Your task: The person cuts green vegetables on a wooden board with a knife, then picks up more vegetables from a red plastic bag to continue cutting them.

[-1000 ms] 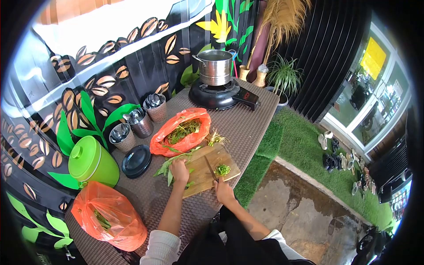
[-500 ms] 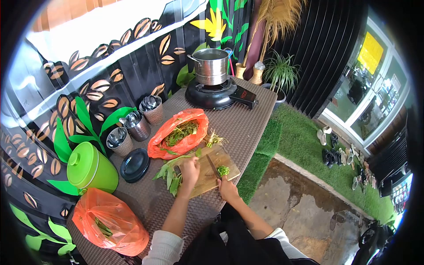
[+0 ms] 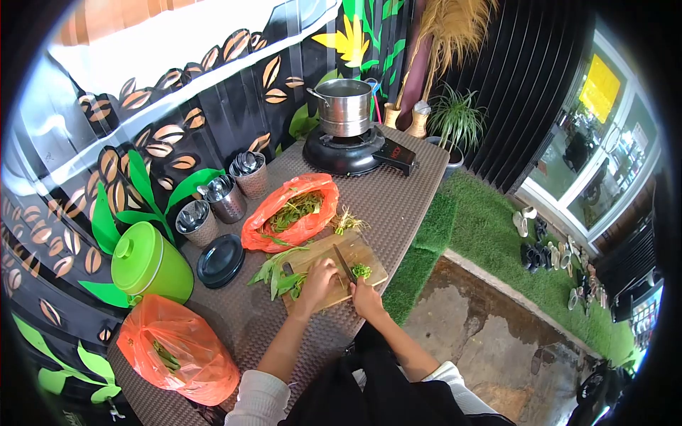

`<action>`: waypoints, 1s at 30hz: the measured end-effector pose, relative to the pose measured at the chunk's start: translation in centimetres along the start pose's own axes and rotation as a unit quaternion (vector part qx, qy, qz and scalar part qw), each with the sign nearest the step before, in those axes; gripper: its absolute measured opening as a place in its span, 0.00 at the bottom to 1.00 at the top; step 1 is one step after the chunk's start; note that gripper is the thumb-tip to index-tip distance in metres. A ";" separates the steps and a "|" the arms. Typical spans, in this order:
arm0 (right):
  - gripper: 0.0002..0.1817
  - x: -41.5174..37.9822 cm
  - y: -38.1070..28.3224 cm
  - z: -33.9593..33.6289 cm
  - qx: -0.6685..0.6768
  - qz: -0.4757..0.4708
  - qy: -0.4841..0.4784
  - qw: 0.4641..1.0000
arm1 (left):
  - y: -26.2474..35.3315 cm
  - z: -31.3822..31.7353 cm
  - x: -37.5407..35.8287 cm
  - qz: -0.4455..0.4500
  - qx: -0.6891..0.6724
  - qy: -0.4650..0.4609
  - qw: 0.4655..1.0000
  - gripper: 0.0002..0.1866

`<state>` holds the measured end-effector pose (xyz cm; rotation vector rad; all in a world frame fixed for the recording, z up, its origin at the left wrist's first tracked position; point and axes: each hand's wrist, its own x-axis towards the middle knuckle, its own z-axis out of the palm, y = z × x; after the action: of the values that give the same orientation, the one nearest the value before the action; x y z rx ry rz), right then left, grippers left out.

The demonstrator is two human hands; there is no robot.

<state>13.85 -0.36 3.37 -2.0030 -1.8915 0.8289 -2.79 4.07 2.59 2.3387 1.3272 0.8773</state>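
My right hand point(image 3: 367, 299) grips the handle of a knife point(image 3: 345, 263), whose blade points away from me across a wooden cutting board point(image 3: 330, 257). Close to the blade's left side, my left hand point(image 3: 318, 285) is closed over leafy greens point(image 3: 285, 281). Their leaves spread out past the board's left edge, while the stems under my fingers are mostly hidden. A small heap of chopped greens point(image 3: 362, 271) lies on the board just right of the knife. Beyond the board's far edge is a clump of pale roots point(image 3: 348, 221).
An open orange bag point(image 3: 295, 233) of greens stands behind the board; a tied orange bag point(image 3: 185, 351) is at left. Also present are a green lidded container point(image 3: 153, 266), dark plates point(image 3: 221, 260), cutlery cups point(image 3: 227, 202) and a pot point(image 3: 344, 110) on a stove point(image 3: 341, 153).
My left hand has moved down and right, closer to the knife. The right hand with the knife stays almost in place. The view has shifted slightly.
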 end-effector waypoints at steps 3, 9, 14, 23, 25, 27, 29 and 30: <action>0.20 0.1 0.4 0.4 0.003 -0.016 0.016 1.000 | 1.0 -0.9 0.1 0.037 0.002 0.034 0.999 0.07; 0.21 0.3 0.3 -0.1 0.003 -0.003 -0.017 1.000 | 2.3 -1.5 0.2 0.122 0.000 0.098 0.988 0.06; 0.21 0.7 0.8 -0.6 -0.011 -0.031 -0.008 0.999 | 4.0 -0.5 -1.3 0.005 -0.162 0.099 0.982 0.06; 0.19 0.8 1.9 -1.6 0.000 -0.092 -0.016 0.996 | 1.6 1.5 -2.9 -0.162 -0.089 0.097 0.978 0.06; 0.19 0.6 1.8 -1.6 0.003 -0.103 -0.017 0.995 | 1.8 1.6 -2.9 -0.150 -0.085 0.102 0.980 0.07; 0.19 0.0 1.3 -1.3 -0.039 -0.069 -0.012 0.997 | 2.0 2.2 -3.2 -0.167 -0.057 0.119 0.977 0.07; 0.19 -0.8 0.7 -0.9 -0.034 -0.059 -0.008 0.998 | 1.7 3.0 -3.5 -0.159 -0.055 0.145 0.975 0.07; 0.18 -1.2 0.4 -0.7 -0.029 -0.050 -0.004 0.998 | 1.6 3.2 -3.6 -0.150 -0.054 0.171 0.972 0.08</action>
<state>14.58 -1.42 3.92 -1.9214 -2.0250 0.7647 -1.07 0.26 -0.25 1.8953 1.6641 1.2535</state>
